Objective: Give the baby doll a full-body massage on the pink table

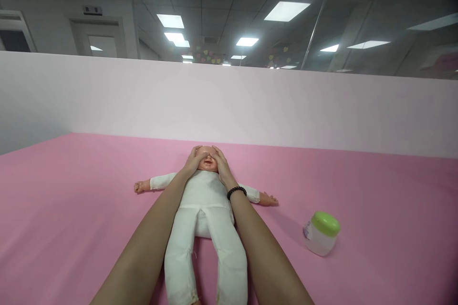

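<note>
A baby doll with a white cloth body lies on its back on the pink surface, arms spread and legs toward me. My left hand rests along the left side of its head, the thumb across the eye area. On the other side, my right hand lies against the head in the same way, its thumb also over the face. The fingers of both hands are spread round the head. Between them the doll's mouth shows, while its eyes are covered. A dark beaded bracelet circles my right wrist.
A jar with a green lid stands on the pink surface to the right of the doll. Behind the doll runs a low white wall, with glass panels above it.
</note>
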A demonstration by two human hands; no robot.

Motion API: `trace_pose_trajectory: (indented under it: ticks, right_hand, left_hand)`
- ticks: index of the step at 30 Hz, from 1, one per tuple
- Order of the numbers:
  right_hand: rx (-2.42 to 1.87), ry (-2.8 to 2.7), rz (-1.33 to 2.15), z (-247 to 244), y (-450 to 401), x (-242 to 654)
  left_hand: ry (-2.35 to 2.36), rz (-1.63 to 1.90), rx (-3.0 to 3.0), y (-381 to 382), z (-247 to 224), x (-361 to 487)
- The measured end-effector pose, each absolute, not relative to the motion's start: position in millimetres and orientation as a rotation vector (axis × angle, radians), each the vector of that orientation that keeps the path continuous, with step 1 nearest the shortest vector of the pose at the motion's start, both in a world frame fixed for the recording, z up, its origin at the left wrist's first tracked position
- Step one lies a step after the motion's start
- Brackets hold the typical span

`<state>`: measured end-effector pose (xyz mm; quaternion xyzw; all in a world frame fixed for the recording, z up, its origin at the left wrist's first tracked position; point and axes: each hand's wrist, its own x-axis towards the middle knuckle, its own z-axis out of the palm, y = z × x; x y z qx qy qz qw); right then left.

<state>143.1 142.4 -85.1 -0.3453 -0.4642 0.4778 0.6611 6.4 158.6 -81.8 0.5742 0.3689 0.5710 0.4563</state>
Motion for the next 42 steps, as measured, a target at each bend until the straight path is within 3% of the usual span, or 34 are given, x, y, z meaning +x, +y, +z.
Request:
trace_pose_trajectory:
  ticks: [42]
  right_hand:
    - [-0.756, -1.013, 1.093, -88, 149, 141]
  left_hand:
    - [0.9, 1.421, 1.305, 155, -71, 10]
